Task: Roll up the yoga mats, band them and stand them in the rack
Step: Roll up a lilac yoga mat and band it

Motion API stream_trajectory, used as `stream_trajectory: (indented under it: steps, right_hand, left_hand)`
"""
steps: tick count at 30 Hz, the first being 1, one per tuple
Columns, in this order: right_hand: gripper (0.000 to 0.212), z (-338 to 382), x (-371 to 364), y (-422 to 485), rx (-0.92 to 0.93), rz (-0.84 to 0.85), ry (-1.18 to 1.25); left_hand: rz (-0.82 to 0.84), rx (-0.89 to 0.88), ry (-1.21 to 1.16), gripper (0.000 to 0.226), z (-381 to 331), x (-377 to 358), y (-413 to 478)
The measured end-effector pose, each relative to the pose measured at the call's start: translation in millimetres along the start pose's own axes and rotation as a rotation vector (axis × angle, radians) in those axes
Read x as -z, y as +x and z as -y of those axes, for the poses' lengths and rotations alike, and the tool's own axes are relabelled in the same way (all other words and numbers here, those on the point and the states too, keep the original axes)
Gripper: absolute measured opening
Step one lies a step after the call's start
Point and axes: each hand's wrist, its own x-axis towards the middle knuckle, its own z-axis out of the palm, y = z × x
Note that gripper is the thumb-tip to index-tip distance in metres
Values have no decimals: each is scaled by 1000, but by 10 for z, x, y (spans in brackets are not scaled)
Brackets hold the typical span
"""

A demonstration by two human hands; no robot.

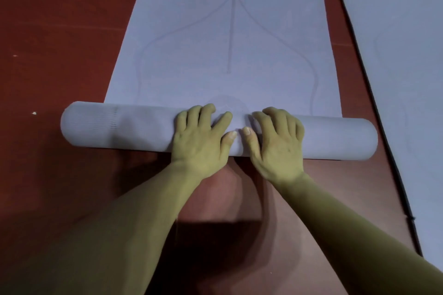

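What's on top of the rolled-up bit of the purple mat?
The left hand and right hand rest side by side on the middle of the pale lilac yoga mat roll. The roll's surface beneath them is covered, and its inner layers are hidden.

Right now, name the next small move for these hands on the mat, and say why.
Probably push the roll forward another turn with even pressure. The left hand and right hand both rest on the roll's middle, fingers bent over its top, and a long flat stretch of mat lies unrolled ahead, so banding looks premature.
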Motion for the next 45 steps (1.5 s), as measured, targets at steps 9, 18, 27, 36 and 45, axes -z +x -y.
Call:
stream_trajectory:
  steps: [9,18,27,36,45]
  right_hand:
    - [38,78,-184,164,-51,44,-95]
    - [40,-4,-35,462,22,200,-44]
    - [38,-102,-179,506,130,105,2]
    - [39,-149,-239,615,138,71,-4]
    - [33,-67,-228,645,-52,35,121]
  left_hand:
    - [-4,-91,-60,47,124,-20,405]
    - [130,-158,-16,47,218,43,587]
    - [135,-127,-41,44,231,5,766]
    - [-4,-77,-76,46,230,3,578]
    - [95,-40,-55,50,251,-2,698]
